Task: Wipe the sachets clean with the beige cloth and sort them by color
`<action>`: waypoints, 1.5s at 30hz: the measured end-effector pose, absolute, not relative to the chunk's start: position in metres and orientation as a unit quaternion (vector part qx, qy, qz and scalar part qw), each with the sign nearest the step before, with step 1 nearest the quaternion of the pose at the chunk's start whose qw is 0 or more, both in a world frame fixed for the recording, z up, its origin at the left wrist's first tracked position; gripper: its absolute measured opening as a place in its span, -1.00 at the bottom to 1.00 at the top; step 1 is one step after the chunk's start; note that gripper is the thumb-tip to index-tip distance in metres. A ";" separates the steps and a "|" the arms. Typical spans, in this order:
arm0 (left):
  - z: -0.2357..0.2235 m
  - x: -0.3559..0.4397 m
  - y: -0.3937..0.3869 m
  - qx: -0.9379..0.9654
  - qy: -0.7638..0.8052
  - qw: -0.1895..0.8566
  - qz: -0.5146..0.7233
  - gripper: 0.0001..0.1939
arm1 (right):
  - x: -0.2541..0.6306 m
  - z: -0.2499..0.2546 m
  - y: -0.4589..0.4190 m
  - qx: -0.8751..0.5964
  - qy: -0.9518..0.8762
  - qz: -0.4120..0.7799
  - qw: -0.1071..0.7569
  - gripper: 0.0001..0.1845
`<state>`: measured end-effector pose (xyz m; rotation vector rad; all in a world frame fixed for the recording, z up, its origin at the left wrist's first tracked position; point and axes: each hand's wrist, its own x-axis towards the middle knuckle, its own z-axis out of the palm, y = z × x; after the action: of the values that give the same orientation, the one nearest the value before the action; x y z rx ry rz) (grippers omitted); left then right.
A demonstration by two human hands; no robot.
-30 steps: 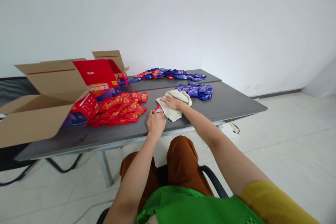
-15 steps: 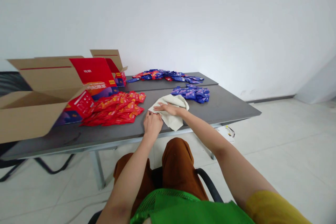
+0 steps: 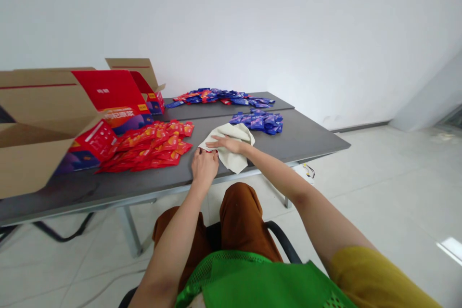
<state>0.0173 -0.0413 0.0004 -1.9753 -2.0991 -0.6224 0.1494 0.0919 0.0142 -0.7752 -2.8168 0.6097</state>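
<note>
A cream cloth [image 3: 236, 158] lies spread and rumpled at the table's near edge. My right hand [image 3: 231, 144] rests flat on its upper side, fingers stretched out to the left. Just left of it, my left hand [image 3: 204, 164] has its fingers bent and closed at the cloth's edge. A strip of a red sachet [image 3: 208, 150] shows at those fingertips; most of it is hidden by the hand and cloth. To the left is a heap of red sachets [image 3: 151, 147]. Beyond the cloth sits a smaller pile of blue-purple sachets [image 3: 258, 121].
An open printed carton [image 3: 108, 101] stands at the left, its brown flap [image 3: 32, 166] reaching over the near edge. Another open carton [image 3: 151, 96] is behind it. Mixed red and blue sachets [image 3: 220, 96] lie along the back of the grey table [image 3: 306, 137].
The whole view has shifted slightly, so the table and its contents appear further left and higher. Both hands keep nearly the same place at the cloth; a little more red shows at the left fingertips.
</note>
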 end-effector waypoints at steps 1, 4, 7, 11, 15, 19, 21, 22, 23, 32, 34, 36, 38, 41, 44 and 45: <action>0.000 0.017 -0.041 -0.669 -0.707 0.092 -0.211 -0.55 | 0.150 0.014 0.091 -0.253 -0.943 0.203 0.072 -0.46; -0.002 0.016 -0.040 -0.666 -0.707 0.086 -0.220 -0.53 | 0.150 0.014 0.093 -0.251 -0.948 0.189 0.055 -0.46; -0.003 0.016 -0.038 -0.662 -0.709 0.086 -0.226 -0.53 | 0.147 0.013 0.099 -0.266 -0.947 0.167 0.067 -0.46; -0.002 0.016 -0.037 -0.656 -0.719 0.081 -0.217 -0.53 | 0.145 0.011 0.109 -0.339 -0.929 0.127 0.079 -0.42; 0.000 0.017 -0.038 -0.658 -0.720 0.086 -0.204 -0.53 | 0.144 0.008 0.113 -0.390 -0.915 0.080 0.069 -0.37; 0.000 0.018 -0.038 -0.658 -0.722 0.086 -0.198 -0.48 | 0.141 0.004 0.112 -0.428 -0.900 0.033 0.078 -0.36; -0.001 0.017 -0.038 -0.654 -0.724 0.086 -0.202 -0.48 | 0.139 0.003 0.110 -0.441 -0.893 0.018 0.086 -0.36; -0.001 0.017 -0.037 -0.652 -0.725 0.085 -0.205 -0.49 | 0.139 0.002 0.109 -0.443 -0.892 0.013 0.087 -0.36; -0.001 0.016 -0.037 -0.652 -0.725 0.081 -0.208 -0.50 | 0.139 0.003 0.108 -0.444 -0.892 0.010 0.086 -0.36; -0.001 0.008 -0.037 -0.656 -0.716 0.046 -0.233 -0.51 | 0.137 0.004 0.087 -0.522 -0.842 0.000 0.135 -0.43; -0.001 0.007 -0.036 -0.659 -0.715 0.043 -0.230 -0.52 | 0.139 0.003 0.078 -0.517 -0.845 0.007 0.138 -0.42; -0.001 0.007 -0.036 -0.662 -0.714 0.042 -0.225 -0.53 | 0.145 0.004 0.067 -0.484 -0.866 0.023 0.122 -0.37; -0.001 0.005 -0.035 -0.666 -0.710 0.045 -0.222 -0.54 | 0.153 0.006 0.058 -0.425 -0.899 0.053 0.095 -0.35; -0.001 0.003 -0.034 -0.677 -0.702 0.052 -0.216 -0.56 | 0.164 0.013 0.054 -0.337 -0.933 0.110 0.065 -0.38; -0.002 0.003 -0.033 -0.681 -0.698 0.059 -0.213 -0.57 | 0.167 0.019 0.065 -0.288 -0.946 0.141 0.054 -0.43; -0.002 0.003 -0.033 -0.679 -0.699 0.062 -0.214 -0.57 | 0.167 0.020 0.070 -0.288 -0.945 0.143 0.053 -0.44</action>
<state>0.0033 -0.0330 -0.0024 -2.0545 -2.1144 -0.6457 0.1666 0.0704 0.0201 -0.8755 -2.8736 0.4340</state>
